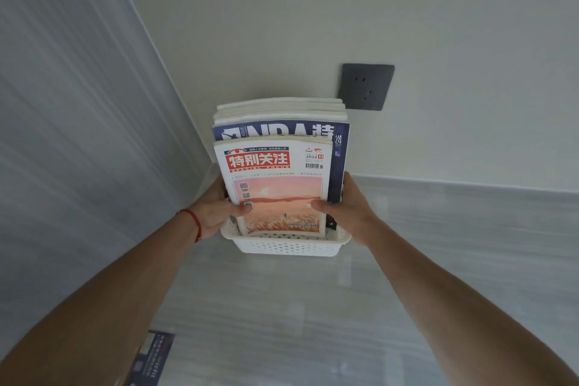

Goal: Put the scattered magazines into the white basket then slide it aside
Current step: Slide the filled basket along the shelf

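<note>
A white perforated basket (286, 247) stands on the grey floor close to the wall. Several magazines stand upright in it, leaning back toward the wall. The front magazine (275, 166) has a red title block and a pink sunset picture; a dark blue magazine (340, 160) stands behind it. My left hand (216, 208), with a red string on the wrist, grips the stack's left side, thumb on the front cover. My right hand (347, 207) grips the right side the same way. One more dark blue magazine (150, 357) lies on the floor at the lower left, partly hidden by my left arm.
A dark grey wall socket (366, 87) sits on the white wall just behind and to the right of the stack. A grey panelled wall (78, 135) meets the white wall in a corner on the left. Grey floor (313, 323) stretches in front and to the right.
</note>
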Demonstrator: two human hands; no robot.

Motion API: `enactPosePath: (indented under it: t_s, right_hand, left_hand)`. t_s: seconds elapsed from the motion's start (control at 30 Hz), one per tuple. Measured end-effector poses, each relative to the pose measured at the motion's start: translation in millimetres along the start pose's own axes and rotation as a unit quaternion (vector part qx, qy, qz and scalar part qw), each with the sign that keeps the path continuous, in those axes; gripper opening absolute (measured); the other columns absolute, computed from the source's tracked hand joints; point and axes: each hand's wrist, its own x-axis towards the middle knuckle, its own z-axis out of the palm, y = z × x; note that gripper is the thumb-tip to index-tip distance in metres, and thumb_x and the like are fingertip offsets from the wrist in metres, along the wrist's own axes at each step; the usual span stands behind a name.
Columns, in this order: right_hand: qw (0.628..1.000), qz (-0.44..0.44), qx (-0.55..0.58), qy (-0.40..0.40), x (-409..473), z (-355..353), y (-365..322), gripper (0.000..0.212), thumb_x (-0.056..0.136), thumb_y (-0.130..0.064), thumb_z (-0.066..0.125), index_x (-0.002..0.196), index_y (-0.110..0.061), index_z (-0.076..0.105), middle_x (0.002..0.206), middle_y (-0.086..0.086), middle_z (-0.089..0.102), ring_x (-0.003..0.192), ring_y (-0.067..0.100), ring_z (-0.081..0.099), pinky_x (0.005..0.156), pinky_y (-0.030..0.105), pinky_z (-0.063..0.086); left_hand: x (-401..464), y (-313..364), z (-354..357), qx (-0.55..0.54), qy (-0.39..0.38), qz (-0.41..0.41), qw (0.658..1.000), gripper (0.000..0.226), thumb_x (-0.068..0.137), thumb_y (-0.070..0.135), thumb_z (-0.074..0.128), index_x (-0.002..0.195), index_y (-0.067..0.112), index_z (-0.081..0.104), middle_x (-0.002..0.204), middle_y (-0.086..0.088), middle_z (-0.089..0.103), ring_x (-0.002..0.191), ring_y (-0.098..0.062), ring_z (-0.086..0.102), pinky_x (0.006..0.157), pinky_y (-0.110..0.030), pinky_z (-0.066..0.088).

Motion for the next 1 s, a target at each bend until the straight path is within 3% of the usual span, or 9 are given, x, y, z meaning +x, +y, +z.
enactPosePath:
  t_s: [0.17, 0.33, 0.47, 0.63, 0.77, 0.87, 1.0]
  right_hand:
    - [1.0, 0.017, 0.011, 0.015, -51, -51, 10, 0.078, 0.074, -0.015, 0.09, 0.138, -0.031, 0.048, 0.133, -0.004, 0.069, 0.124, 0.027, 0.064, 0.104, 0.061, 0.052]
    - [0.995, 0.055, 0.056, 0.054, -111, -127, 32, 0.08, 0.069, -0.011, 0.093, 0.133, -0.037, 0.053, 0.129, -0.006, 0.072, 0.121, 0.024, 0.067, 0.098, 0.058, 0.056]
    - [0.989, 0.075, 0.085, 0.097, -165, -199, 62, 0.081, 0.064, -0.013, 0.095, 0.128, -0.042, 0.055, 0.12, -0.01, 0.075, 0.115, 0.021, 0.07, 0.092, 0.054, 0.06]
    - [0.974, 0.096, 0.102, 0.175, -235, -291, 119, 0.08, 0.057, -0.022, 0.094, 0.123, -0.047, 0.056, 0.111, -0.015, 0.076, 0.109, 0.014, 0.07, 0.089, 0.048, 0.062]
    - [0.951, 0.112, 0.118, 0.264, -299, -350, 162, 0.075, 0.057, -0.027, 0.088, 0.123, -0.047, 0.057, 0.105, -0.015, 0.077, 0.104, 0.013, 0.072, 0.081, 0.033, 0.06]
    - [0.93, 0.129, 0.139, 0.314, -342, -380, 187, 0.075, 0.065, -0.015, 0.086, 0.126, -0.048, 0.056, 0.112, -0.013, 0.076, 0.11, 0.018, 0.071, 0.09, 0.046, 0.061]
    - [0.888, 0.148, 0.181, 0.396, -382, -406, 213, 0.083, 0.07, -0.01, 0.087, 0.133, -0.05, 0.052, 0.123, -0.015, 0.071, 0.117, 0.021, 0.066, 0.095, 0.059, 0.057]
  left_hand:
    - [-30, 1, 55, -0.024, -0.006, -0.002, 1.0, 0.094, 0.072, -0.027, 0.073, 0.141, 0.031, 0.048, 0.13, -0.003, 0.069, 0.128, -0.025, 0.059, 0.108, -0.054, 0.05]
    - [-49, 17, 136, -0.026, -0.053, -0.008, 0.998, 0.098, 0.07, -0.025, 0.076, 0.141, 0.037, 0.048, 0.13, -0.005, 0.068, 0.124, -0.023, 0.063, 0.093, -0.039, 0.059]
    - [-60, 34, 222, 0.0, -0.111, 0.002, 0.994, 0.1, 0.069, -0.024, 0.077, 0.143, 0.036, 0.048, 0.129, -0.004, 0.07, 0.124, -0.023, 0.063, 0.1, -0.047, 0.057]
    - [-69, 45, 345, 0.064, -0.168, 0.014, 0.984, 0.093, 0.067, -0.014, 0.085, 0.134, 0.042, 0.053, 0.117, 0.007, 0.074, 0.118, -0.02, 0.066, 0.079, -0.034, 0.064]
    - [-80, 44, 442, 0.088, -0.225, 0.015, 0.97, 0.087, 0.067, -0.012, 0.084, 0.128, 0.043, 0.056, 0.112, 0.007, 0.073, 0.114, -0.024, 0.068, 0.078, -0.041, 0.064]
    - [-87, 46, 508, 0.093, -0.275, 0.008, 0.957, 0.089, 0.064, -0.016, 0.084, 0.127, 0.043, 0.059, 0.113, 0.005, 0.074, 0.113, -0.025, 0.067, 0.085, -0.053, 0.062]
    - [-91, 54, 583, 0.113, -0.343, 0.025, 0.932, 0.089, 0.063, -0.016, 0.084, 0.119, 0.049, 0.06, 0.11, 0.006, 0.074, 0.109, -0.021, 0.068, 0.077, -0.049, 0.061]
